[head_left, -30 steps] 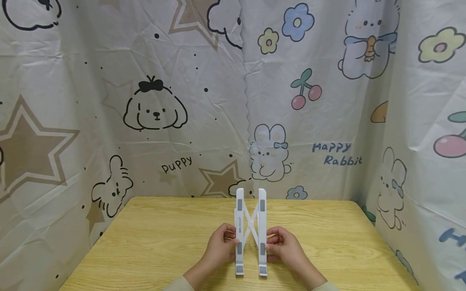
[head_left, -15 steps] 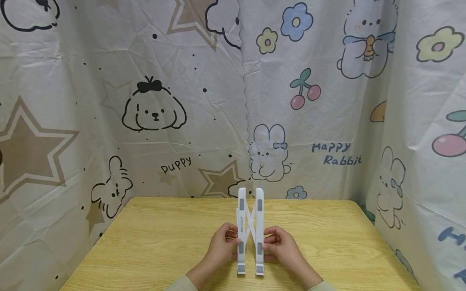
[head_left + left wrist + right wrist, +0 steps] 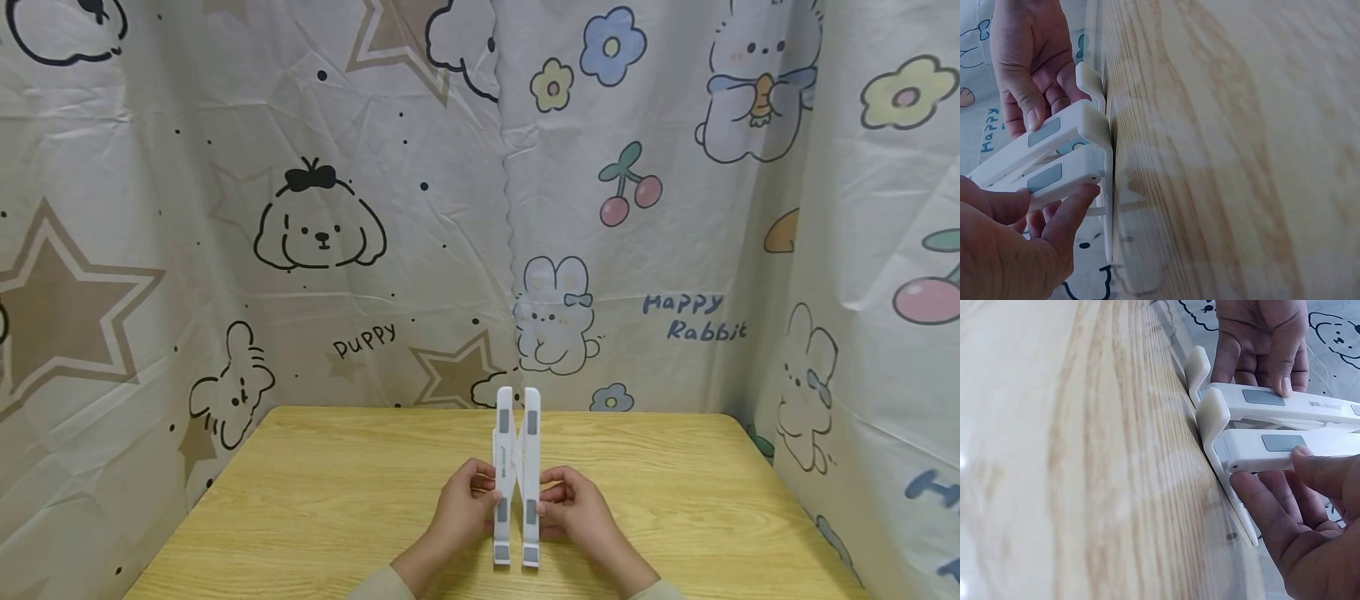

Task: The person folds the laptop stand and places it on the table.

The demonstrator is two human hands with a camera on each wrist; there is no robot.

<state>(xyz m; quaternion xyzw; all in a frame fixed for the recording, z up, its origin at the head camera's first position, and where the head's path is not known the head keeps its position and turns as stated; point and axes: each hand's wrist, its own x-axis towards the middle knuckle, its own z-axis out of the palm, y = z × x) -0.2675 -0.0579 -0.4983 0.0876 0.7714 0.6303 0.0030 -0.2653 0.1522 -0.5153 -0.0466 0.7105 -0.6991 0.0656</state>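
A light wooden table (image 3: 300,500) fills the lower view, walled at 9, 12 and 3 o'clock by a cartoon-printed curtain (image 3: 322,233) that hangs close behind its far edge. Bare tabletop lies open toward 8 and 4 o'clock; the near edge is cut off by the frame. At 6 o'clock the left hand (image 3: 467,508) pinches the left bar of a white folding stand (image 3: 515,467), which stands on the table, and the right hand (image 3: 573,507) pinches its right bar, fingers curled round the rails. Compared with a second ago, the two bars stand much nearer together, almost touching, and the hands have closed in with them.
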